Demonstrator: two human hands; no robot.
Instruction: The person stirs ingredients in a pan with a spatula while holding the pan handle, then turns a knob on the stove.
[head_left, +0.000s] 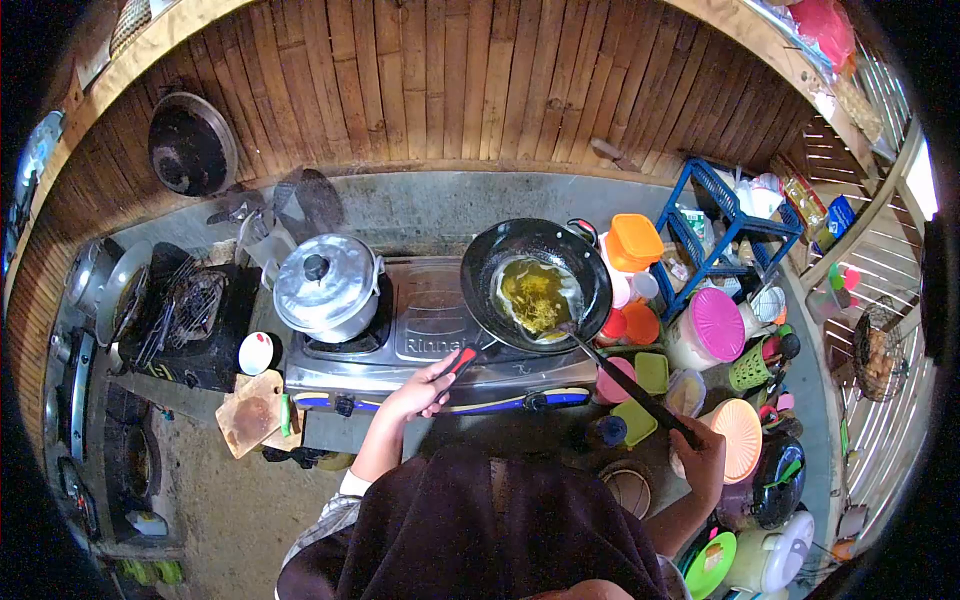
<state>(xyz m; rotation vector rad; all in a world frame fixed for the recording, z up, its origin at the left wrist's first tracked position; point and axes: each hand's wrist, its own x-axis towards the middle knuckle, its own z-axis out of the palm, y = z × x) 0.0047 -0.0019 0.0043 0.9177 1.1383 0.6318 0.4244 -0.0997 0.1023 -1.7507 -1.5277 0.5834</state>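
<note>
A black wok [480,250] sits on the right burner of the gas stove [430,310]. In it is yellow oil with a pale, egg-like mass [540,295] in the middle. My left hand [425,390] is closed around the end of the wok's red and black handle [461,360]. My right hand [704,457] grips the end of a long black spatula [635,390]. Its blade reaches down into the wok at the lower right edge of the food, partly lost in the oil. A second handle shows at the wok's far right rim.
A lidded silver pot [325,290] occupies the left burner. A wooden cutting board [250,415] with a green-handled knife [285,413] lies left of the stove. To the right crowd plastic containers [635,242], a blue rack [715,180] and a pink-lidded tub [715,325].
</note>
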